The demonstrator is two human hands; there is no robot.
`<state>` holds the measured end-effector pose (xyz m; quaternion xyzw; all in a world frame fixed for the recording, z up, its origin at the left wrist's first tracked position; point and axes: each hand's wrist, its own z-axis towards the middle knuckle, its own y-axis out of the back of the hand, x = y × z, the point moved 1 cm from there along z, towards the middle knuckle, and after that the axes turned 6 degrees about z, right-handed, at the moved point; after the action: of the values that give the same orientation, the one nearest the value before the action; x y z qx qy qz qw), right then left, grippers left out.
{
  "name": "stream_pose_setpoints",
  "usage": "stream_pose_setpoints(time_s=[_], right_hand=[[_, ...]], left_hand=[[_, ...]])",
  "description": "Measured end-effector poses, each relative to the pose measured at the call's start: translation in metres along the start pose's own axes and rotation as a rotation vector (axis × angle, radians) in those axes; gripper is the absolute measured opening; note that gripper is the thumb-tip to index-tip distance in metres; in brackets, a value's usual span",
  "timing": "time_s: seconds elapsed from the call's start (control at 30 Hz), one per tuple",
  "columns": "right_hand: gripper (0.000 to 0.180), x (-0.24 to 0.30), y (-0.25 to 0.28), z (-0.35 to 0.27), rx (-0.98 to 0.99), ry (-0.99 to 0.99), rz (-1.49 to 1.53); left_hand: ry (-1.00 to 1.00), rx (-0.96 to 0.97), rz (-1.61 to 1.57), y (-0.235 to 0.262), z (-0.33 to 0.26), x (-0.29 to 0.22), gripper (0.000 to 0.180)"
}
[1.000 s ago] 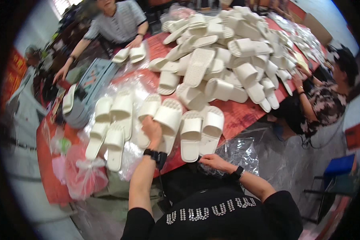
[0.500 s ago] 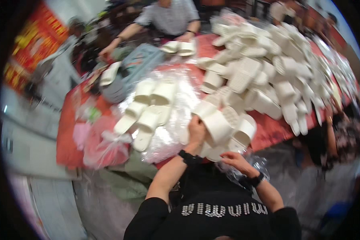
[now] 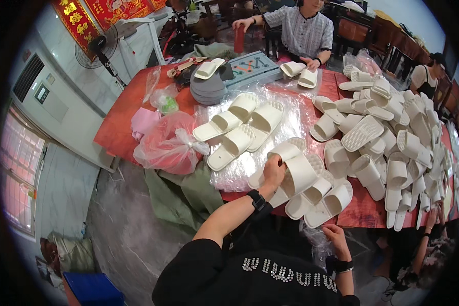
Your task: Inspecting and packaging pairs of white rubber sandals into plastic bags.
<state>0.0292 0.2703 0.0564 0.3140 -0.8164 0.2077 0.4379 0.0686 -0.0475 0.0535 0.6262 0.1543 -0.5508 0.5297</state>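
My left hand (image 3: 274, 172) is closed on the edge of a cream slide slipper (image 3: 299, 174) at the table's front edge. Two more slide slippers (image 3: 329, 204) lie close to its right, soles down. My right hand (image 3: 336, 238) is below the table edge, its fingers loosely stretched toward the slippers. Beside that hand hangs crumpled clear plastic film (image 3: 316, 239). Left of my left hand, several slide slippers (image 3: 235, 142) rest in pairs on a stack of clear plastic bags (image 3: 234, 176).
A large heap of cream slippers (image 3: 387, 137) covers the table's right side. A tied pink plastic bag (image 3: 171, 145), grey-blue soles (image 3: 207, 91) and a grey-blue case (image 3: 252, 70) stand on the left. Across the table, a person (image 3: 303, 33) touches a slipper pair and a red cylinder (image 3: 239, 40).
The view has swung left, so the table appears farther right. My left hand still grips a slipper; my right hand has drawn away from the slippers. The person opposite now touches a red cylinder.
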Motion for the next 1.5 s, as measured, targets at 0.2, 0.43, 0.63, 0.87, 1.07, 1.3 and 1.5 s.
stream_pose_setpoints(time_s=[0.2, 0.43, 0.63, 0.87, 1.07, 1.3, 1.5], right_hand=[[0.016, 0.014, 0.049, -0.053, -0.216, 0.053, -0.09], [0.018, 0.043, 0.062, -0.066, -0.332, 0.121, -0.209], [0.021, 0.022, 0.044, -0.051, -0.243, 0.005, -0.17], [0.023, 0.011, 0.029, -0.029, -0.198, 0.055, -0.372], [0.026, 0.032, 0.005, -0.018, -0.142, 0.146, -0.456], [0.029, 0.014, 0.006, -0.022, -0.123, 0.088, -0.479], [0.029, 0.014, 0.003, -0.015, -0.129, 0.133, -0.513]], left_hand=[[-0.009, -0.023, 0.078, -0.006, 0.011, 0.006, 0.013], [-0.134, -0.007, 0.386, -0.043, 0.04, 0.021, 0.012], [-0.275, 0.182, 0.443, -0.037, 0.032, 0.048, 0.027], [-0.373, 0.245, 0.647, -0.025, 0.03, 0.035, 0.03], [-0.381, 0.335, 0.66, -0.048, 0.055, 0.049, 0.019], [-0.292, 0.192, 0.367, -0.046, 0.045, 0.014, 0.017], [-0.524, 0.181, 0.174, -0.053, 0.021, -0.059, 0.014]])
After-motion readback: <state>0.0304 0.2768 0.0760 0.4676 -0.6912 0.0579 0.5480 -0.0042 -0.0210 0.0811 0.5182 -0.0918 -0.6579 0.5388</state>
